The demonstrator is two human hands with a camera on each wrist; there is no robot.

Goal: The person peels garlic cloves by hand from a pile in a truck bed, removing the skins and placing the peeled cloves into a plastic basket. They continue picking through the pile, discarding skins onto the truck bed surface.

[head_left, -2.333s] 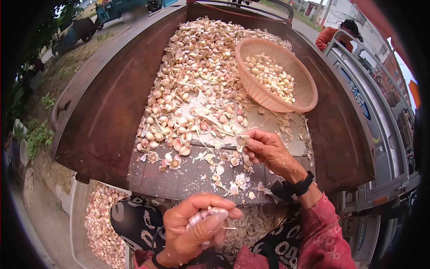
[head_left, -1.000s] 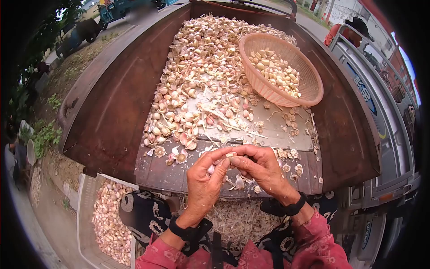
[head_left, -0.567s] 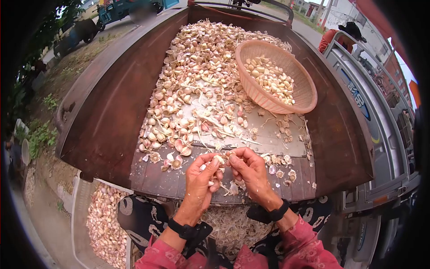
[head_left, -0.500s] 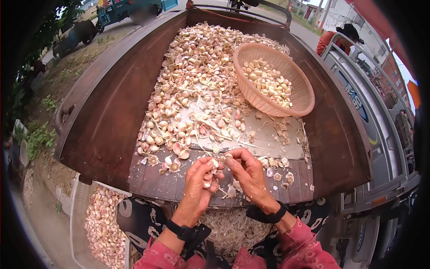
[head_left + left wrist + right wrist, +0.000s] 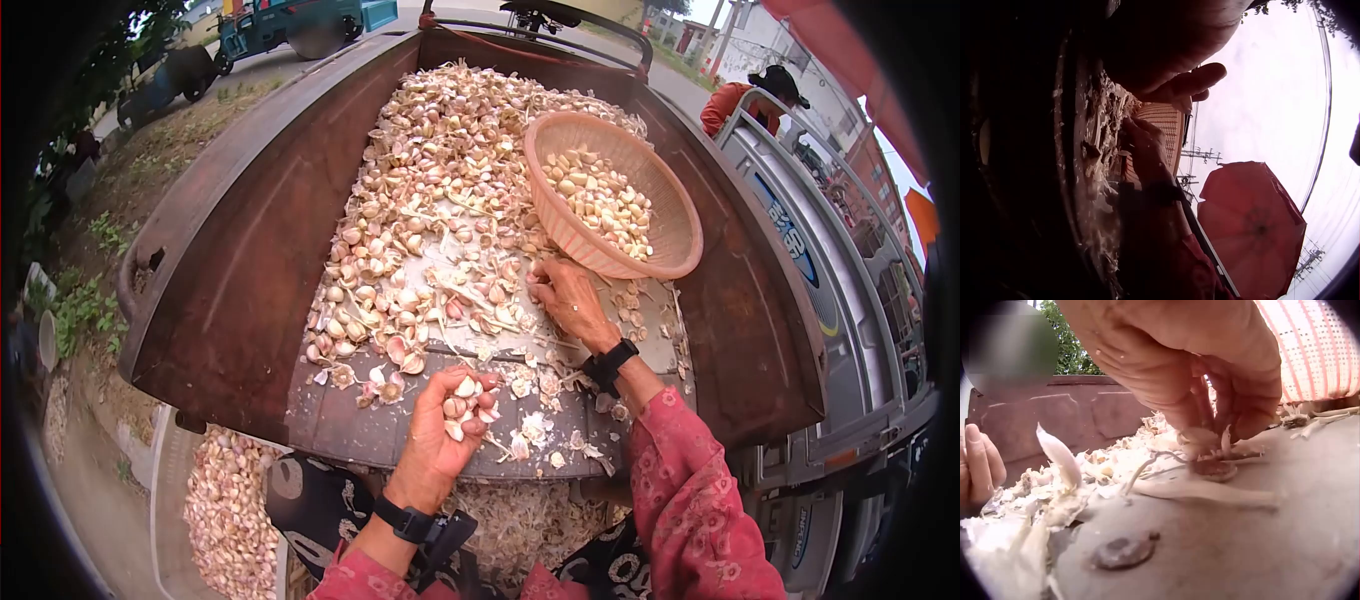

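My left hand (image 5: 440, 435) cups several garlic cloves (image 5: 463, 405) in its curled fingers, palm up over the front edge of the cart bed. Farther in, beside the pink basket (image 5: 690, 235), my right hand (image 5: 572, 300) reaches down among loose garlic. In the right wrist view its thumb and fingers come together on a pale garlic clove (image 5: 1200, 439), low over the grey board (image 5: 1254, 544); the fingertips partly hide it. Dry stems and root discs lie around it. The left wrist view is dark, and the cloves in the left palm are hidden there.
A big heap of unpeeled garlic (image 5: 440, 150) fills the back and left of the rusty cart bed (image 5: 240, 260). Peeled cloves (image 5: 600, 205) lie in the basket. A crate of garlic (image 5: 235, 520) stands below left. Skins litter the front boards (image 5: 345, 415).
Both hands were together over the front boards, fingers working on garlic. The right hand has since moved away, forward and right to the loose garlic by the basket; the left keeps its cloves.
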